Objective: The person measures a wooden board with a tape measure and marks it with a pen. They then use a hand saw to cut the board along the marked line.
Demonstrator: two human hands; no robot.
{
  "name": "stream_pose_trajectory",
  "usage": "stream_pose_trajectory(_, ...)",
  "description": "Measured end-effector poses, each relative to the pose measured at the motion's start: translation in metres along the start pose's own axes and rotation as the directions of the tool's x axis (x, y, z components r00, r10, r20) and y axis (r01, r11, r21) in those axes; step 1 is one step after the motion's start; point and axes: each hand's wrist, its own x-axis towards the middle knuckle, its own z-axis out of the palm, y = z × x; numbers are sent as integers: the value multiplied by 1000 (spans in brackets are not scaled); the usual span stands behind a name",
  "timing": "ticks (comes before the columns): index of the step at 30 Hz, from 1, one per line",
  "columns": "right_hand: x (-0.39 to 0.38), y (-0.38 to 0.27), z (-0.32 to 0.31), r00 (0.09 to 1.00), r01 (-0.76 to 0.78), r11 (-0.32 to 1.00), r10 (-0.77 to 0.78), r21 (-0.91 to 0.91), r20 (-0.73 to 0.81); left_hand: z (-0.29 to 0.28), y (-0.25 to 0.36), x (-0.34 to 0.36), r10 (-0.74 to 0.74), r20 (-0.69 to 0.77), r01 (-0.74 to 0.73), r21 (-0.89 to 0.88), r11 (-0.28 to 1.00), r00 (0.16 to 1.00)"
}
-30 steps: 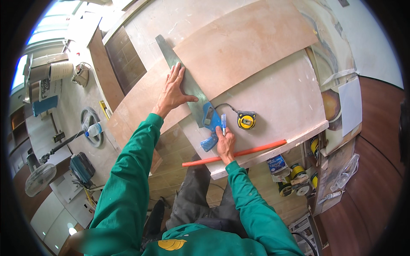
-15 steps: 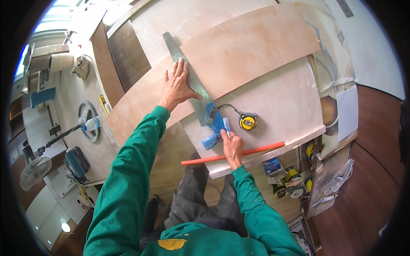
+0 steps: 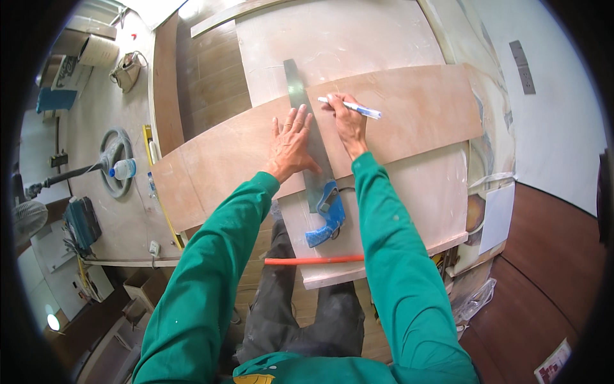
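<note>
A handsaw [image 3: 316,163] with a blue handle lies across a long thin plywood sheet [image 3: 416,105], its blade pointing away from me. My left hand [image 3: 293,146] presses on the blade with fingers spread, the thumb reaching across it. In my right hand [image 3: 347,127] is a white and blue pen [image 3: 366,111], its tip near the plywood just right of the blade's edge. Below the saw handle lies an orange-red stick [image 3: 313,260], partly covered by my right forearm. The tape measure is hidden now.
Beneath the plywood is a pale board [image 3: 416,192] on the bench. To the left, a worktop holds a plastic bottle [image 3: 123,169], a grey hose [image 3: 118,144], a yellow level [image 3: 163,208] and a green tool case [image 3: 80,224]. A white wall stands at the right.
My right hand has moved away from the saw handle, up to the blade's right side, bringing the pen. My left hand stays on the blade. The view has shifted.
</note>
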Motion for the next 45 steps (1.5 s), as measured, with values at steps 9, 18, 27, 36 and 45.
stream_pose_trajectory(9,36,19,33,999,15,987,-7,-161,49,6,-14,-4,14,-22,-15,-33,999,1000)
stream_pose_trajectory(18,38,21,30,995,56,982,-41,-180,90,5,-12,-2,14,-11,-14,-32,999,1000)
stream_pose_trajectory(27,30,13,26,995,65,973,-45,-222,92,7,-10,-2,26,-64,-27,-19,999,998)
stream_pose_trajectory(36,-7,15,-10,989,29,948,19,-317,147,9,-11,-2,33,-62,-35,-32,999,998)
stream_pose_trajectory(45,-73,9,-49,982,-48,905,120,-422,146,9,-9,-1,10,-43,-11,-12,1000,999)
